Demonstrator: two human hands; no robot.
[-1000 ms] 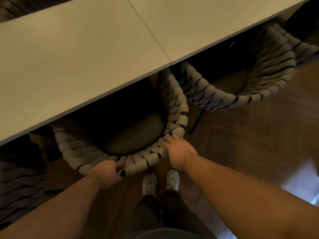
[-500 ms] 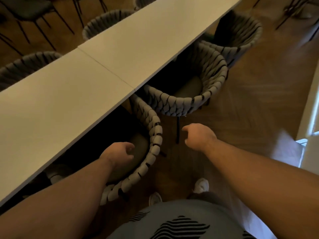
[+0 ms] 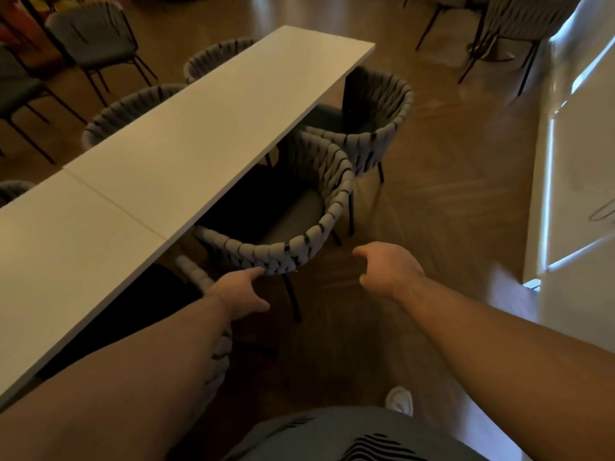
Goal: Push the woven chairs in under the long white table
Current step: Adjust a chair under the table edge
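Note:
The long white table (image 3: 186,154) runs from lower left to upper centre. A grey woven chair (image 3: 319,207) stands partly out from under its near edge, seat showing. My left hand (image 3: 239,291) reaches to the near rim of that chair's back, fingertips touching or almost touching the weave. My right hand (image 3: 386,267) hovers in the air to the right of the chair, fingers loosely curled, holding nothing. A second woven chair (image 3: 382,128) stands beyond it near the table's far end. The chair pushed in earlier (image 3: 213,314) lies mostly hidden under my left forearm.
Two more woven chairs (image 3: 133,108) sit tucked in on the table's far side. Dark upholstered chairs (image 3: 90,34) stand at the upper left, and another chair (image 3: 512,18) at the top right. A white wall (image 3: 579,181) borders the wooden floor on the right.
Both hands have let go of the first chair, now pushed under the table. I have turned right; my left hand has reached the second chair's back, my right hand hovers beside it.

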